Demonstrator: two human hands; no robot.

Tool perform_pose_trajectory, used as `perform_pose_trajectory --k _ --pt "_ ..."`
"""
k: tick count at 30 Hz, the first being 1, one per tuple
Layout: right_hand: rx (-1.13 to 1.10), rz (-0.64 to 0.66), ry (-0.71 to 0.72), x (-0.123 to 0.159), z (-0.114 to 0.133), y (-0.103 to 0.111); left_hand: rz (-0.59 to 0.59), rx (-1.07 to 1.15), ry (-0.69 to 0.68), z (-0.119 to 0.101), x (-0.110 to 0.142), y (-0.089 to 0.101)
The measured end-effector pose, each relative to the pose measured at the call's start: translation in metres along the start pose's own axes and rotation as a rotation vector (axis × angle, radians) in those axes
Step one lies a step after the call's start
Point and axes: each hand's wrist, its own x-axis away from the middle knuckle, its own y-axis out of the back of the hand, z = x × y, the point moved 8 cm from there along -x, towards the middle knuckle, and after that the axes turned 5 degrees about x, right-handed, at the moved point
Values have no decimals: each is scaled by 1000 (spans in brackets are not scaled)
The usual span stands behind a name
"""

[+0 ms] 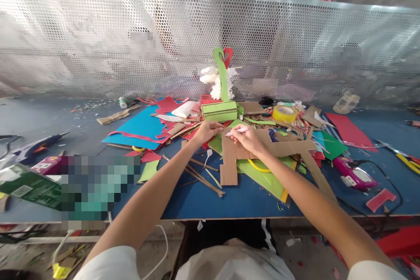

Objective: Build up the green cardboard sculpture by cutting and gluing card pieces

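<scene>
Clock positions read from the right hand, 12 being away from the body.

Nearest on the blue surface [190, 208]: brown sticks [206, 182] at 8 o'clock; a green sheet [275, 186] with a yellow edge at 5 to 6, partly under the cardboard [231, 157]. The cardboard lies beneath the right hand [248, 141], one strip running to 7 o'clock and a long bar to 3. A slanting cardboard leg [316, 173] sits at 4; cannot tell whether it is joined on.

Right hand: closed in a writing grip on a pale pink pen [242, 130], whose tip points to 9 o'clock, over the cardboard's far left part. Forearm comes in from 4 to 5 o'clock. Left hand [210, 131], at 9 to 10: fingers bent and drawn together, fingertips by the cardboard's far left corner; cannot tell whether they pinch it. Forearm slants in from 7 to 8.

Farther: blue sheet [138, 127] at 9 to 10, yellow tape roll [284, 114] at 2, green striped box [219, 111] between 10 and 11. Behind the box, at 11, stands a green upright strip [223, 78] flanked by white pieces [216, 89]. Farthest: perforated metal screen [98, 35], spanning 10 to 2.
</scene>
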Motion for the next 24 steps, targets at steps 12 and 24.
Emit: perform_pose_trajectory --k 12,24 --pt "36 56 8 2 -1 -3 7 -5 -18 0 0 0" --pt "34 92 -23 6 5 -6 -3 22 -17 2 -1 0"
